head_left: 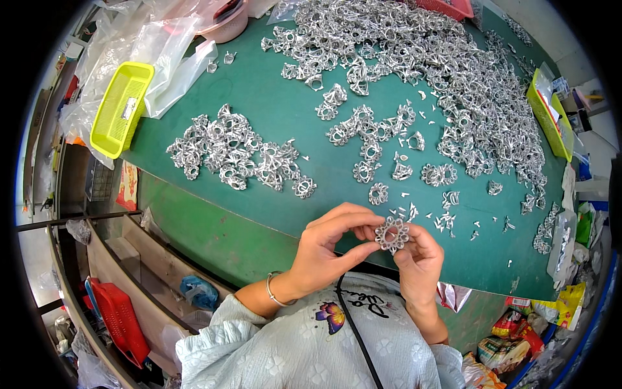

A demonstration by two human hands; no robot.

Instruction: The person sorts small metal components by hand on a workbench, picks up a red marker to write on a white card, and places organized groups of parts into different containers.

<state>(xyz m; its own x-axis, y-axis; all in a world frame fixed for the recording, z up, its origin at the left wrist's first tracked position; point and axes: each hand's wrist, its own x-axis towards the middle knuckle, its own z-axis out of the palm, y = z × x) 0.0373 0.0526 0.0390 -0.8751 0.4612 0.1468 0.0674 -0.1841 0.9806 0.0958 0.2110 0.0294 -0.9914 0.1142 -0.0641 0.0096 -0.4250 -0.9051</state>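
Observation:
Between my two hands, just over the near edge of the green table [272, 211], is a silvery flower-shaped metal ring piece [392, 235] with rounded loops round an open centre. My left hand [337, 236] pinches its left side between thumb and fingers. On its right side, the thumb and fingers of my right hand [420, 256] close on it as well. A similar flower piece [378, 194] lies just beyond my hands, and small metal slivers [444, 222] are scattered to the right. Parts of the piece are covered by my fingertips.
A large heap of metal pieces [414, 45] covers the far right of the table; a smaller pile [223, 149] lies left. A yellow-green basket [122, 110] stands at the left edge, another [551, 117] at the right. A red basket [116, 321] sits lower left, snack packets [508, 343] lower right.

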